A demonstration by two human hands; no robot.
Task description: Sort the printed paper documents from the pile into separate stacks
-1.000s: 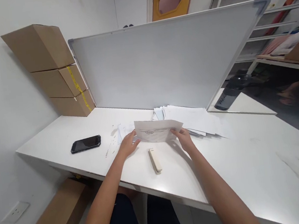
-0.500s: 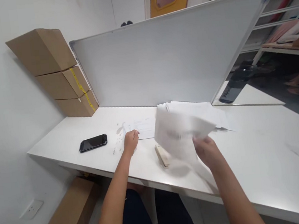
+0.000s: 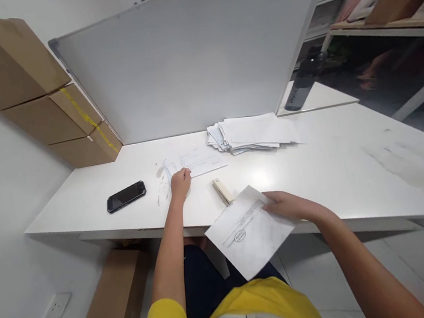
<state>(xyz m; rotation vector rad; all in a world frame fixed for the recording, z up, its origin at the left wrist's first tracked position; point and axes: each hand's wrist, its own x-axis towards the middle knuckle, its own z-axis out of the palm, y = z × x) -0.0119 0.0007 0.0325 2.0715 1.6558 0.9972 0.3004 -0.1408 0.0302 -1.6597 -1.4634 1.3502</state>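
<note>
My right hand (image 3: 283, 205) grips the upper right edge of a printed sheet of paper (image 3: 250, 246), which has a round stamp on it and is tilted over the desk's front edge. Partly beside that sheet lies a long, narrow cream-coloured object that looks like a stapler (image 3: 222, 190). With curled fingers, my left hand (image 3: 181, 184) rests at the near left end of some flat papers (image 3: 204, 161); its fingertips are hidden. Farther back, a messy pile of papers (image 3: 257, 131) lies against the whiteboard's foot.
On the white desk (image 3: 332, 176), a black phone (image 3: 126, 196) lies to the left. A whiteboard (image 3: 186, 65) leans at the back, with stacked cardboard boxes (image 3: 57, 110) at its left and a dark bottle (image 3: 299, 88) at its right. Another box (image 3: 110, 293) sits on the floor.
My right hand has drawn the sheet toward my body and lower, uncovering the paper pile and more of the cream object. My left hand stays by the flat papers. The view has tilted down and shifted right.
</note>
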